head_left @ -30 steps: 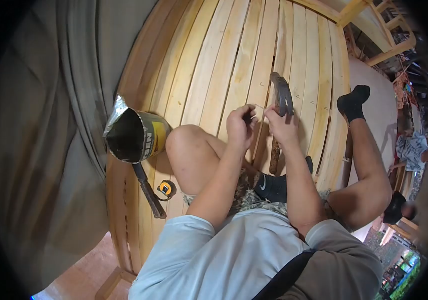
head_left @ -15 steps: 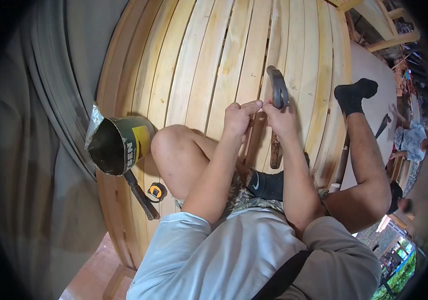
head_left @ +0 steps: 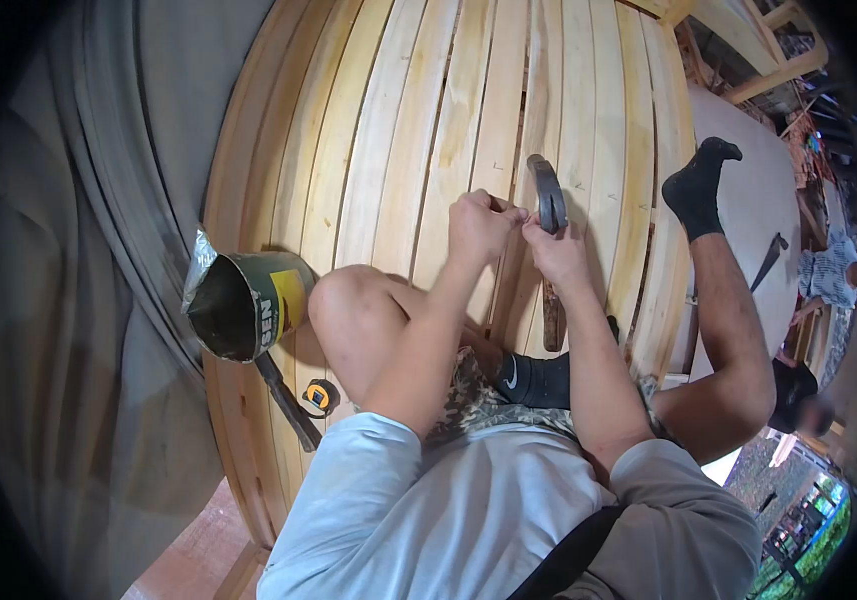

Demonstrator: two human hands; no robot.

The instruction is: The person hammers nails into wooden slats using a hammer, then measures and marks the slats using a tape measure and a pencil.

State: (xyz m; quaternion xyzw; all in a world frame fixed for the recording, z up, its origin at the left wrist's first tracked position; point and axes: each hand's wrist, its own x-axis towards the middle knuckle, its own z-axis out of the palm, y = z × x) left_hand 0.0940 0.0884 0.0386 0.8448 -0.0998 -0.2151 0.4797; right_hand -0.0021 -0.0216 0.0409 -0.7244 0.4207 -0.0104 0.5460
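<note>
A claw hammer (head_left: 548,196) is in my right hand (head_left: 559,254). Its dark curved head sticks out above my fingers and its worn handle shows below the palm. My left hand (head_left: 481,228) is beside it, fingers curled and thumb side meeting the right fingertips. Something small may be pinched between the two hands, too small to make out. Both hands are over the pale wooden slats (head_left: 454,125), close to the gap beside a narrower slat.
A cut-open green can (head_left: 289,297) lies on its side at left, by a dark-handled tool (head_left: 286,400) and a tape measure (head_left: 320,397). My bent legs flank the work. Another tool (head_left: 771,262) rests on the pale board (head_left: 744,180) at right. People are visible at far right.
My left hand has turned, with its fingers curling further over. The view has shifted slightly, and my right foot has tilted. The hammer stays in my right hand.
</note>
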